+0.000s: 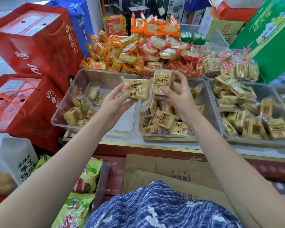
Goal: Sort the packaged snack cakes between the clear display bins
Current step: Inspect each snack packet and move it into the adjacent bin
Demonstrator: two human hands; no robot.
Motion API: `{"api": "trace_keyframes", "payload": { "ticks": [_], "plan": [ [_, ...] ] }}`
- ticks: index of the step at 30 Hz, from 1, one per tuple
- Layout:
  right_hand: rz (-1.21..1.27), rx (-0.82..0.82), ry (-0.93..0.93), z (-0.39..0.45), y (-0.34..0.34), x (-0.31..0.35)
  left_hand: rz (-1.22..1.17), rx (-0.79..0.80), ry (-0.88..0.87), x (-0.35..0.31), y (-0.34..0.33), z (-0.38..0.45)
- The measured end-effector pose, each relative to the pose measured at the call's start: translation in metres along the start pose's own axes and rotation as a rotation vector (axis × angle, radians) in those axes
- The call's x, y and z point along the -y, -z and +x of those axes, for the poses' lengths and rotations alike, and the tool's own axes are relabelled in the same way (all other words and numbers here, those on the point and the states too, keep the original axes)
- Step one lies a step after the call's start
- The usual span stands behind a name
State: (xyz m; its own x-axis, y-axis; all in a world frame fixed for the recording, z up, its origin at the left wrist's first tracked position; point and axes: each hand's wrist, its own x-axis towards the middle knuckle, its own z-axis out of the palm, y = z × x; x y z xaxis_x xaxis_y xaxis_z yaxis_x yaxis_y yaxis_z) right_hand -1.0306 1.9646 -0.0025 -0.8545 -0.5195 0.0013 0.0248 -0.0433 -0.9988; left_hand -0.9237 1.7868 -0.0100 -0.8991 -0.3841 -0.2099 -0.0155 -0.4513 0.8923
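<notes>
**Two cakes held up over the bins**

Beyond your hands, heaps of orange-wrapped snacks (115, 51) and red-wrapped round biscuits (164, 50) rise behind the front row of bins. Red gift boxes (34, 45) stand left of your left arm, and a green carton (273, 37) leans in at your far right. Flattened brown cardboard (168, 175) lies beneath your forearms.

Your left hand (113, 102) pinches one yellow snack cake (136, 88) between thumb and fingers, its long axis lying roughly across your view. Your right hand (179, 94) grips a second cake (162, 82), long axis upright, its printed face toward you. The two packets sit just beside each other, edges meeting or nearly so.

Both are raised above the seam between the left clear bin (89, 74), which is sparsely filled, and the middle bin (209, 102), where cakes are piled under your right wrist. A third bin (211, 84) right of that hand is fuller still.

Your right fingers cover part of the second cake's wrapper. The packet print is too small to read, and the rightmost bins are cut off by the frame edge.
</notes>
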Motion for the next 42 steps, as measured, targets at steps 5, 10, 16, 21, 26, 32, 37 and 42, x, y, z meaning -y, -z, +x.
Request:
{"api": "trace_keyframes", "payload": {
  "ticks": [5, 10, 16, 21, 26, 32, 37, 42],
  "plan": [
    [-0.249, -0.04, 0.141, -0.014, 0.026, -0.002, 0.02, 0.042, 0.016, 0.014, -0.02, 0.001],
    [-0.312, -0.047, 0.169, -0.028, 0.051, -0.01, 0.135, 0.039, 0.007, 0.027, -0.032, 0.001],
    [-0.268, -0.057, 0.154, -0.031, 0.061, -0.014, 0.189, -0.058, 0.007, 0.031, -0.041, -0.008],
    [-0.265, -0.185, 0.098, -0.028, 0.072, -0.017, 0.243, -0.105, -0.012, 0.03, -0.05, -0.012],
    [-0.301, -0.517, -0.082, -0.035, 0.104, -0.03, 0.378, -0.159, -0.016, 0.04, -0.082, -0.009],
    [-0.511, -0.434, -0.216, -0.033, 0.136, -0.058, 0.542, -0.029, 0.018, 0.071, -0.12, -0.001],
    [-0.424, -0.334, -0.23, -0.044, 0.14, -0.061, 0.787, -0.059, 0.008, 0.087, -0.144, 0.007],
    [-0.392, -0.325, -0.151, -0.056, 0.133, -0.054, 0.914, -0.048, -0.009, 0.102, -0.136, -0.001]
  ]
}}
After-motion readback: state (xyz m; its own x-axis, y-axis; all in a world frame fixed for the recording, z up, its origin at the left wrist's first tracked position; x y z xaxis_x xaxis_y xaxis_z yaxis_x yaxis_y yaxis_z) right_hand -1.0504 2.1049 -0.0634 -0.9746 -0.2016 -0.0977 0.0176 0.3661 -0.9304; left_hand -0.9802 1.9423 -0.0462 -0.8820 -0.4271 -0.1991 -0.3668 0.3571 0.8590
